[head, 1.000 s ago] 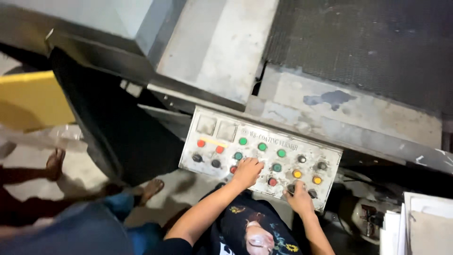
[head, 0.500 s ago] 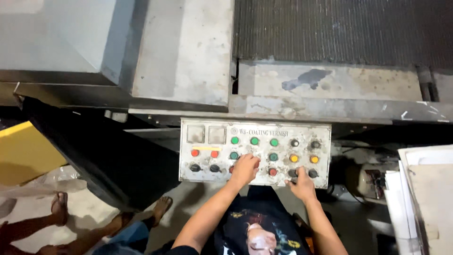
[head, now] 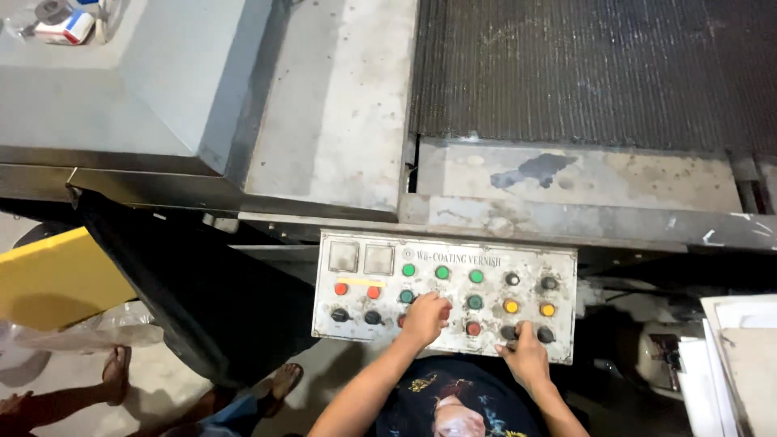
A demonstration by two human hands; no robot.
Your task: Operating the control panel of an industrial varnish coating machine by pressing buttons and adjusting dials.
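A worn white control panel (head: 356,283) hangs off the front of a grey machine, with rows of green, red, yellow and black round buttons and knobs. My left hand (head: 423,318) rests on the panel's middle, its fingers covering a red button in the middle row. My right hand (head: 524,354) is at the panel's lower right, fingertips pinched around a black knob (head: 510,332) in the bottom row. Beside it sits another black knob (head: 545,334). Both forearms reach up from the bottom edge, above my dark printed shirt (head: 457,400).
Behind the panel are a grey metal deck (head: 340,105) and a dark ribbed conveyor mat (head: 591,69). A yellow board (head: 53,279) lies at left over clear plastic. Another person's sandalled feet (head: 117,372) stand at lower left. Stacked white sheets (head: 736,356) sit at right.
The camera has tilted and moved closer, so the panel now sits level and lower in view. Both hands have stayed on the same buttons of the panel.
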